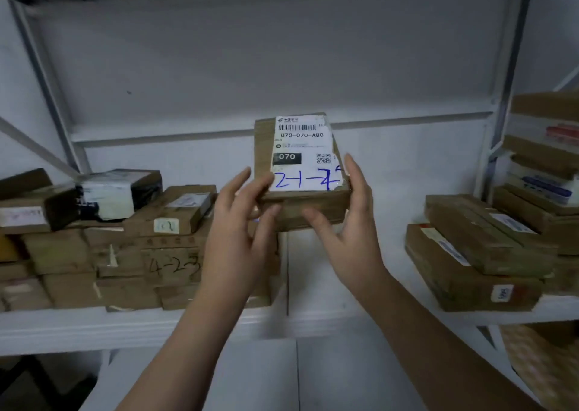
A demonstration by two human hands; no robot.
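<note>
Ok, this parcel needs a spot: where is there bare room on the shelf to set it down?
The bare shelf board between the left pile of parcels and the right stack, just below the held parcel, is free. Both ends are crowded, boxes piled several high.

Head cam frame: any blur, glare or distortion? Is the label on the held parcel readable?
Head view: soft even light, no glare; the label on the parcel reads 070-070-A80, but its fine print is too soft. Head view: the left hand, right hand and the box stack at left are smeared; wide-angle bends the shelf upright near the edge; below the shelf is dark.
</note>
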